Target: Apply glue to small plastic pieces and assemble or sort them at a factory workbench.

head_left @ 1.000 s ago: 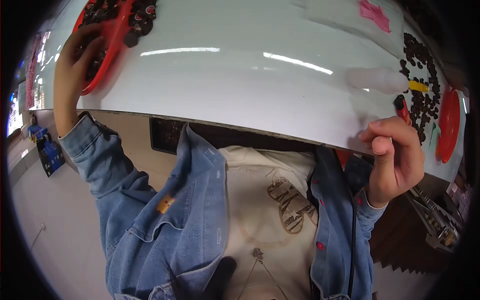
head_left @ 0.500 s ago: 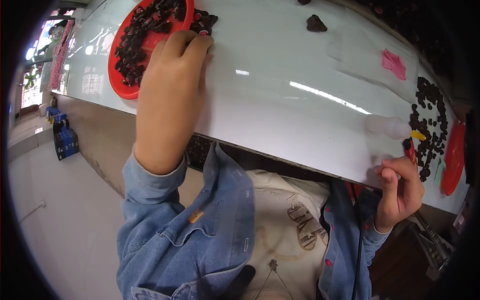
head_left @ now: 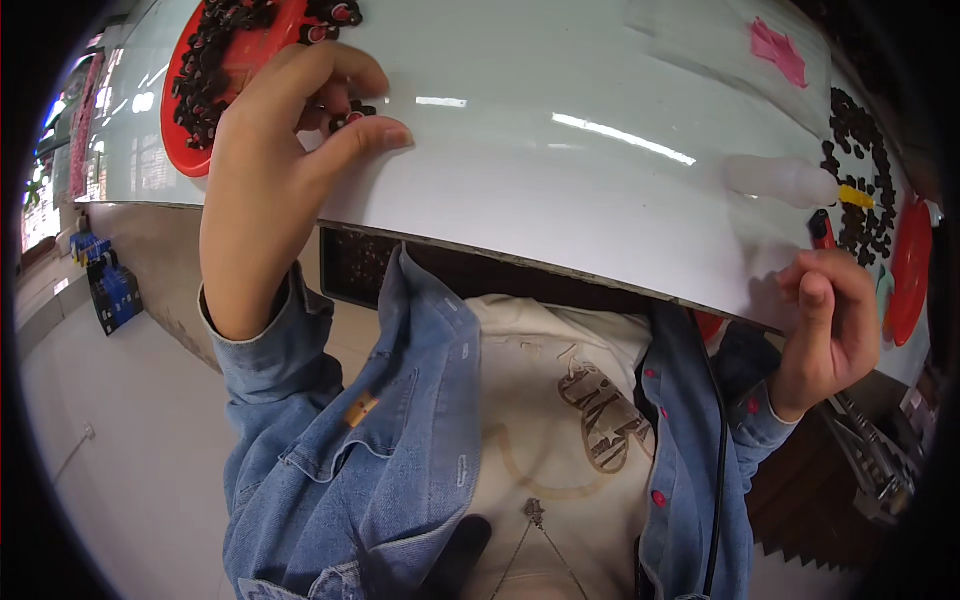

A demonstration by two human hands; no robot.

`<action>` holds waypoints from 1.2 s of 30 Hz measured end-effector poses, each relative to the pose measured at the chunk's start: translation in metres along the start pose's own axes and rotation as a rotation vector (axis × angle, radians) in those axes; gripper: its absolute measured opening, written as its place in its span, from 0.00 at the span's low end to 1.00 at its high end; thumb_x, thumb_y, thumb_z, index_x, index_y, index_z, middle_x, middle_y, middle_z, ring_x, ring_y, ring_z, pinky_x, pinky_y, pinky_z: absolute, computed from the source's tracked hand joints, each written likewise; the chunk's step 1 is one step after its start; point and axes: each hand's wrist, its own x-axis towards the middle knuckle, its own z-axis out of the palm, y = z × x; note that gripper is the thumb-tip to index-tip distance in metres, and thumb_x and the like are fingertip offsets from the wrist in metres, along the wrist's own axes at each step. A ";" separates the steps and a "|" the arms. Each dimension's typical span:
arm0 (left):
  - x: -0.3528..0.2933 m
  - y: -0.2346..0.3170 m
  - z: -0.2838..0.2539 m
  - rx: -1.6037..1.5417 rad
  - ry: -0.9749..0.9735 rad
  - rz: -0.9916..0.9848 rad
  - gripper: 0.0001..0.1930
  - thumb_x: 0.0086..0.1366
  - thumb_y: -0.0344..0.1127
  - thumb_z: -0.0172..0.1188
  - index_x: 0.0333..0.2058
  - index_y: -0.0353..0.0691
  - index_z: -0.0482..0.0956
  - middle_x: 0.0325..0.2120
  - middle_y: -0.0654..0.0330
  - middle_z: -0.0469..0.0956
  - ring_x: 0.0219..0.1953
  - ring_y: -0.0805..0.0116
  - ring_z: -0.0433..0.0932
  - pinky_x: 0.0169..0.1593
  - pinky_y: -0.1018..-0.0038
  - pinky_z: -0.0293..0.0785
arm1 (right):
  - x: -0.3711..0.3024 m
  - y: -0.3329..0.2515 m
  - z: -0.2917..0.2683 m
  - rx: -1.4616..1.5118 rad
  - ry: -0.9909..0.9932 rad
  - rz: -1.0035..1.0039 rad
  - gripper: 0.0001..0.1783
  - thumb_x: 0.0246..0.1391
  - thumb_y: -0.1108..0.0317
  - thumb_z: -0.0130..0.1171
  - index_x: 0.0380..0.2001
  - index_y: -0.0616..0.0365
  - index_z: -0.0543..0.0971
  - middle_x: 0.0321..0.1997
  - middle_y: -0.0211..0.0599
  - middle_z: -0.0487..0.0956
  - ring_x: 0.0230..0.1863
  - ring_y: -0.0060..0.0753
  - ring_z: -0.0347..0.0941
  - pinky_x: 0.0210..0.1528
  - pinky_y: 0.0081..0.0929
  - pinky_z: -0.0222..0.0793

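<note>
At the upper left, my left hand (head_left: pixel 290 130) curves over the table beside the red tray (head_left: pixel 187 150), its thumb and index finger apart. A small dark piece with a pinkish-red spot (head_left: pixel 350 115) shows between them, under the curled middle fingers; whether it is touched is unclear. Similar dark pieces (head_left: pixel 215 60) fill part of the tray, and a few lie beside it. My right hand (head_left: pixel 830 320) is at the table's near edge on the right, fingers curled and thumb close to the index finger. What they pinch, if anything, is hidden. Beyond it lies a red stick-like thing with a black end (head_left: pixel 822 228).
A whitish squeeze bottle (head_left: pixel 780 182) with a yellow tip lies near my right hand. Many dark pieces (head_left: pixel 860 130) are spread at the far right, by another red tray (head_left: pixel 908 280). A pink scrap (head_left: pixel 778 50) sits on clear plastic sheeting.
The view has shifted. My left hand has drawn back from the pieces beside the tray, and its thumb and index finger have spread. My right hand keeps nearly the same curled pose.
</note>
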 end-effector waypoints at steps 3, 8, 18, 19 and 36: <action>-0.003 0.000 0.001 -0.001 -0.081 -0.033 0.13 0.44 0.23 0.63 0.30 0.32 0.72 0.29 0.63 0.71 0.35 0.75 0.69 0.37 0.80 0.66 | 0.002 0.004 -0.002 0.006 0.014 -0.010 0.07 0.46 0.77 0.57 0.30 0.70 0.73 0.26 0.40 0.74 0.26 0.25 0.68 0.30 0.15 0.61; -0.009 0.001 0.013 -0.405 0.059 0.110 0.12 0.46 0.20 0.60 0.32 0.30 0.72 0.32 0.56 0.72 0.38 0.71 0.71 0.42 0.78 0.68 | 0.013 0.011 0.016 0.048 0.162 -0.100 0.15 0.44 0.80 0.58 0.39 0.68 0.71 0.34 0.40 0.75 0.37 0.28 0.70 0.41 0.19 0.65; 0.012 0.052 0.067 -1.105 0.007 0.409 0.13 0.48 0.15 0.56 0.36 0.26 0.72 0.38 0.43 0.72 0.38 0.58 0.76 0.41 0.74 0.74 | 0.020 0.000 0.020 0.185 -0.041 0.058 0.25 0.48 0.65 0.58 0.47 0.68 0.66 0.43 0.44 0.71 0.43 0.32 0.68 0.48 0.24 0.63; 0.013 0.053 0.068 -1.144 -0.013 0.382 0.13 0.48 0.16 0.56 0.36 0.26 0.73 0.38 0.42 0.72 0.37 0.59 0.76 0.40 0.74 0.75 | 0.019 0.002 0.016 0.363 -0.011 0.068 0.28 0.47 0.62 0.60 0.47 0.69 0.66 0.44 0.44 0.70 0.43 0.33 0.68 0.48 0.25 0.63; 0.013 0.079 0.086 -1.569 -0.280 0.070 0.13 0.45 0.20 0.61 0.32 0.24 0.73 0.33 0.40 0.74 0.28 0.63 0.78 0.30 0.76 0.79 | 0.031 -0.008 -0.021 0.305 0.062 0.085 0.33 0.42 0.47 0.59 0.43 0.64 0.68 0.40 0.45 0.66 0.38 0.31 0.61 0.42 0.23 0.57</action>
